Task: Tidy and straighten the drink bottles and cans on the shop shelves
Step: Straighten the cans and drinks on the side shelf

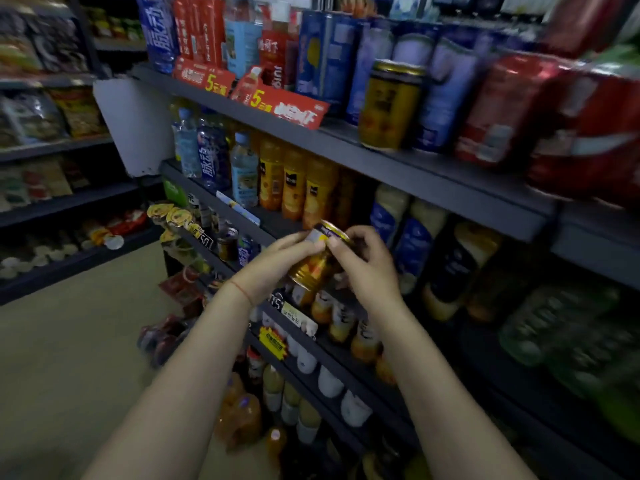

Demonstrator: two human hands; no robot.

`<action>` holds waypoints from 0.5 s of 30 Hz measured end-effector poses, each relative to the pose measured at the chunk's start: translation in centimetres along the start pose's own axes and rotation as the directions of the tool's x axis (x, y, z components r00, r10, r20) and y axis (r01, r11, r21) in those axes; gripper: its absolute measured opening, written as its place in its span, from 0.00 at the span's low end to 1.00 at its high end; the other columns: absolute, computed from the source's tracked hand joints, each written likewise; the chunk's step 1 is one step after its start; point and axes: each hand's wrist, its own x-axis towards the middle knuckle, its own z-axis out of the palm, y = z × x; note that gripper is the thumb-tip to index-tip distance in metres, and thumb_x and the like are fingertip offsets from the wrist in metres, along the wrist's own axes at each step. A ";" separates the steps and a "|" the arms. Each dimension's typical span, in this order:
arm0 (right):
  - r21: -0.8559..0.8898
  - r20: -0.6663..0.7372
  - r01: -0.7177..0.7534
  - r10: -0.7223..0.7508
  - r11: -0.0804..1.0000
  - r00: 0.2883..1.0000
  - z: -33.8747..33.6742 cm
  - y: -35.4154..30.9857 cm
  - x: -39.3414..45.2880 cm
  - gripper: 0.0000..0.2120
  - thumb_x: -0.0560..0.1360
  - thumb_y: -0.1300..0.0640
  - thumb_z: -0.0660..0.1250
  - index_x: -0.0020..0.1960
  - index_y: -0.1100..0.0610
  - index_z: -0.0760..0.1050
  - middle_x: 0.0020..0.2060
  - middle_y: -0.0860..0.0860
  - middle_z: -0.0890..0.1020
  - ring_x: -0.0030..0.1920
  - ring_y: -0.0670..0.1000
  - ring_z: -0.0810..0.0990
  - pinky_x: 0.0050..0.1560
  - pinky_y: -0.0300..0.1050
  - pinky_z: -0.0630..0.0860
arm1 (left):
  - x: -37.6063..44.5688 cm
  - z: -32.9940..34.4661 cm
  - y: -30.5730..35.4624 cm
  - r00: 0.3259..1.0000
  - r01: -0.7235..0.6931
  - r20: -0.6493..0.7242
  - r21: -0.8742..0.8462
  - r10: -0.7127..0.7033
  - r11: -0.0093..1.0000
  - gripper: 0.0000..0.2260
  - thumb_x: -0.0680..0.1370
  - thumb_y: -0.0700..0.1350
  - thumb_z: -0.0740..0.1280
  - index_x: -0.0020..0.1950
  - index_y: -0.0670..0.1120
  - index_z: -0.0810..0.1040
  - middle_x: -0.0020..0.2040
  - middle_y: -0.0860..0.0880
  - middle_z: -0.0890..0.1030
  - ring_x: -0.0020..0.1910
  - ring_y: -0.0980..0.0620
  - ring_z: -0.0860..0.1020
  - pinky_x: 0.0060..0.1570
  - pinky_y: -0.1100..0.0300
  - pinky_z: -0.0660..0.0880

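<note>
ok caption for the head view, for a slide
Both hands hold a tilted gold can in front of stocked drink shelves.

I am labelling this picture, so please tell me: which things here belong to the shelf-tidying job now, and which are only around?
Belong to the job:
- gold can, held by left hand and right hand
- matching yellow can on upper shelf
- orange juice bottles

Only around:
- red price signs
- snack bags on the left shelves
- floor

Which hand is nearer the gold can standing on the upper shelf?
Right. The right hand is below the shelf can, almost straight under it; the left hand is below and further left. Both grip another held can.
</note>
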 end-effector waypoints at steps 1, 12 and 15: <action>0.034 0.011 0.011 -0.011 0.999 1.000 -2.1 0.1 -1.9 0.09 0.71 0.39 0.69 0.47 0.40 0.74 0.49 0.47 0.81 0.51 0.54 0.82 0.52 0.63 0.81 | -1.3 2.4 -0.2 1.000 -0.007 -0.015 -0.047 0.006 0.999 0.21 0.74 0.53 0.73 0.65 0.48 0.79 0.56 0.50 0.84 0.54 0.54 0.83 0.51 0.61 0.79; 0.132 0.138 0.045 -0.063 0.990 0.988 -28.6 -7.1 -20.6 0.25 0.70 0.45 0.77 0.64 0.42 0.72 0.58 0.42 0.81 0.59 0.44 0.80 0.62 0.50 0.78 | -14.9 33.1 7.4 0.973 -0.209 -0.162 -0.293 0.167 0.933 0.31 0.69 0.67 0.68 0.63 0.47 0.81 0.59 0.41 0.83 0.59 0.41 0.81 0.61 0.43 0.77; 0.184 0.069 0.141 -0.156 0.973 0.985 -33.7 -10.7 -22.9 0.24 0.68 0.48 0.79 0.62 0.42 0.75 0.57 0.44 0.83 0.58 0.45 0.82 0.62 0.52 0.79 | -16.0 38.3 11.6 0.961 -0.273 -0.130 -0.276 0.245 0.922 0.26 0.76 0.65 0.63 0.64 0.48 0.80 0.59 0.42 0.83 0.59 0.42 0.81 0.63 0.42 0.75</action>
